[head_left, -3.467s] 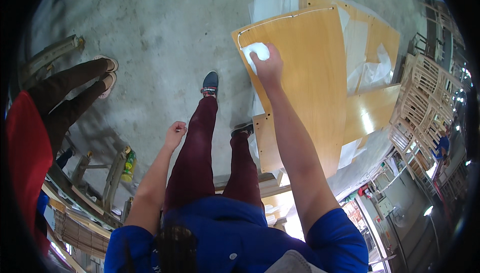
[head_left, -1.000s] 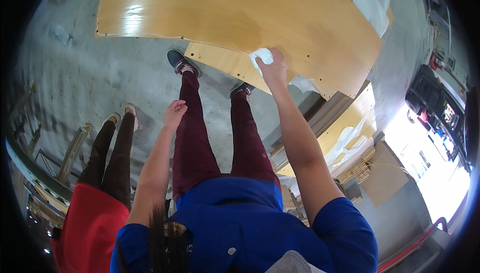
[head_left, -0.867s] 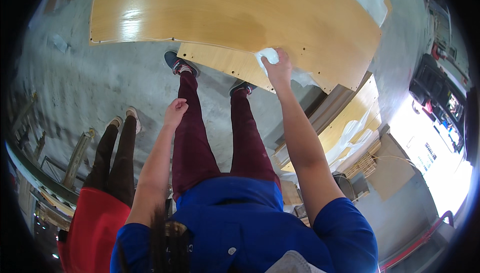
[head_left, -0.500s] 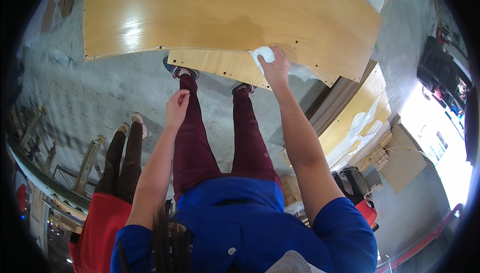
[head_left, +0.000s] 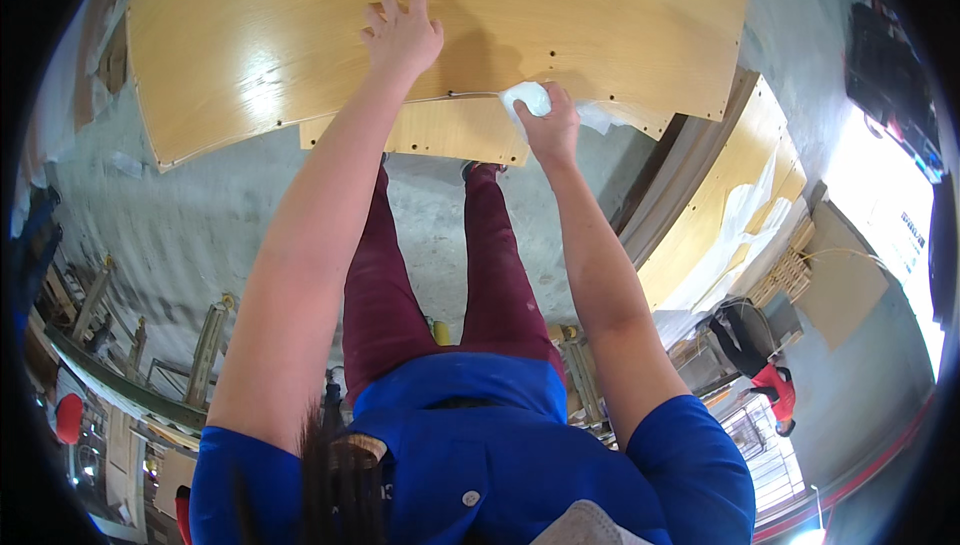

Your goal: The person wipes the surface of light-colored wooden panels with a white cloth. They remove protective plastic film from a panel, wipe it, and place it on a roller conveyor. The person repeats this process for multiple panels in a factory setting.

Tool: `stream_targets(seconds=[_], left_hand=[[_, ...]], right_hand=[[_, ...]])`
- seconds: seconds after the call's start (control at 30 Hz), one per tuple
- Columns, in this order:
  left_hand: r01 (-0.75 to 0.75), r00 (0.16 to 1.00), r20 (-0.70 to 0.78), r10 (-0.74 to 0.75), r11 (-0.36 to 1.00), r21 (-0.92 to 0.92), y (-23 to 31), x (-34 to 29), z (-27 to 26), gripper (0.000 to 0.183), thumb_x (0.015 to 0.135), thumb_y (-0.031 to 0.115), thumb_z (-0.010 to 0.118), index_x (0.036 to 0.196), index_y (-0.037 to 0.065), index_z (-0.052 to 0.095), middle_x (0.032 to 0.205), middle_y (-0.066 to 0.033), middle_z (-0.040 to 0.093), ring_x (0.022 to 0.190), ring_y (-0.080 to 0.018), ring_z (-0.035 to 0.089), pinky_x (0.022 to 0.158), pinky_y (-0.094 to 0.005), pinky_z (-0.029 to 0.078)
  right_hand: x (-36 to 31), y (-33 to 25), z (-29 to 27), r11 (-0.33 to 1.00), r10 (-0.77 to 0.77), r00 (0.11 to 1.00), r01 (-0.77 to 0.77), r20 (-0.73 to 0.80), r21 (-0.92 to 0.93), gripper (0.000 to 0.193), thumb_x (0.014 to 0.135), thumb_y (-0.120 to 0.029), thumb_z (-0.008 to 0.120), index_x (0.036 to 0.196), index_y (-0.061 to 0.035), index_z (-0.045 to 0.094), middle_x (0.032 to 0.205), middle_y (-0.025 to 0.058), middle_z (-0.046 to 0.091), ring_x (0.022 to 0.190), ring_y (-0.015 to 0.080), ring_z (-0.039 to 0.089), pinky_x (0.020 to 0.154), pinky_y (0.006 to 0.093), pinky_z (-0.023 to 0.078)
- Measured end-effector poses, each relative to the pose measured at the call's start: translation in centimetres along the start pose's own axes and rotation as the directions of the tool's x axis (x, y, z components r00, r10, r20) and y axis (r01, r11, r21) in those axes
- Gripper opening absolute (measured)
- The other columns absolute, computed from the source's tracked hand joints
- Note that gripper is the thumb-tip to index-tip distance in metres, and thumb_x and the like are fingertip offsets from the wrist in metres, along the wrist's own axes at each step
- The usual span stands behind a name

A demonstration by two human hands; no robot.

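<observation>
Right hand [head_left: 550, 130]: thumb and fingers pinch a white bundle [head_left: 532, 97], which sits at the near edge of the large wooden panel [head_left: 330, 5]. Thin strand [head_left: 478, 94] runs leftward from the bundle along that edge. Left hand [head_left: 405, 40]: fingers spread over the panel's upper face, left of the bundle — contact cannot be told. Lower panel [head_left: 420, 130], with dark holes, juts out below. To the right, another panel [head_left: 690, 225] bears white film [head_left: 742, 210]; farther off, a person in red [head_left: 775, 395].
</observation>
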State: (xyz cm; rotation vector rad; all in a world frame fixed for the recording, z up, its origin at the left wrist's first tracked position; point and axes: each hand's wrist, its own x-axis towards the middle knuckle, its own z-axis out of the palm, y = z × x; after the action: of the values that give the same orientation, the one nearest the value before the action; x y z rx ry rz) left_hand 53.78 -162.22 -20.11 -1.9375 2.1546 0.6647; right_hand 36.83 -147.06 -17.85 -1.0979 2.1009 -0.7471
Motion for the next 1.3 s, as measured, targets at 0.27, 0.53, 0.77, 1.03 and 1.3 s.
stream_targets(seconds=[0.27,0.53,0.77,1.03,1.3], left_hand=[[0.232,0.951,0.181,-0.251,0.966,0.117,5.4,1.5,1.2,0.100,0.075,0.076,0.043,0.148,0.022,0.001,0.149,-0.0244,-0.011,0.132,-0.0557,-0.007,0.096,-0.0723,0.019],[0.278,0.932,0.165,-0.322,0.929,0.243,6.9,1.5,1.1,0.110,0.071,0.084,0.036,0.147,0.016,-0.006,0.147,-0.0282,-0.015,0.130,-0.0580,-0.010,0.096,-0.0732,0.019],[0.280,0.928,0.169,-0.333,0.919,0.276,7.0,1.7,1.3,0.112,0.070,0.086,0.032,0.146,0.014,-0.008,0.146,-0.0296,-0.016,0.131,-0.0568,-0.011,0.096,-0.0725,0.021],[0.279,0.927,0.175,-0.332,0.922,0.268,7.1,1.9,1.4,0.112,0.070,0.085,0.034,0.146,0.014,-0.011,0.145,-0.0301,-0.018,0.131,-0.0567,-0.011,0.095,-0.0737,0.021],[0.284,0.927,0.168,-0.336,0.919,0.273,6.8,2.1,1.7,0.112,0.071,0.084,0.035,0.145,0.014,-0.012,0.144,-0.0298,-0.021,0.131,-0.0557,-0.011,0.095,-0.0735,0.020]], right_hand=[[1.1,5.1,-6.1,0.995,0.103,0.976,-0.099,-0.190,0.031,0.028,0.068,-0.010,0.073,0.090,-0.0012,0.058,0.089,0.0149,0.058,0.080,0.0306,0.058,0.070,0.0374,0.047],[2.5,9.6,-11.2,0.970,0.243,0.929,-0.224,-0.278,0.098,0.027,0.070,-0.011,0.073,0.089,-0.0012,0.058,0.089,0.0148,0.058,0.080,0.0302,0.058,0.072,0.0376,0.047],[3.0,10.5,-12.4,0.965,0.260,0.929,-0.239,-0.264,0.110,0.026,0.070,-0.012,0.073,0.089,-0.0013,0.058,0.090,0.0142,0.058,0.080,0.0300,0.058,0.071,0.0376,0.047],[3.1,11.4,-12.9,0.968,0.244,0.933,-0.220,-0.266,0.118,0.025,0.071,-0.011,0.072,0.089,-0.0016,0.058,0.089,0.0140,0.058,0.080,0.0303,0.058,0.071,0.0376,0.047],[4.4,14.2,-16.8,0.957,0.279,0.881,-0.224,-0.383,0.183,0.026,0.070,-0.010,0.073,0.090,-0.0015,0.058,0.088,0.0142,0.058,0.082,0.0294,0.058,0.075,0.0374,0.046]])
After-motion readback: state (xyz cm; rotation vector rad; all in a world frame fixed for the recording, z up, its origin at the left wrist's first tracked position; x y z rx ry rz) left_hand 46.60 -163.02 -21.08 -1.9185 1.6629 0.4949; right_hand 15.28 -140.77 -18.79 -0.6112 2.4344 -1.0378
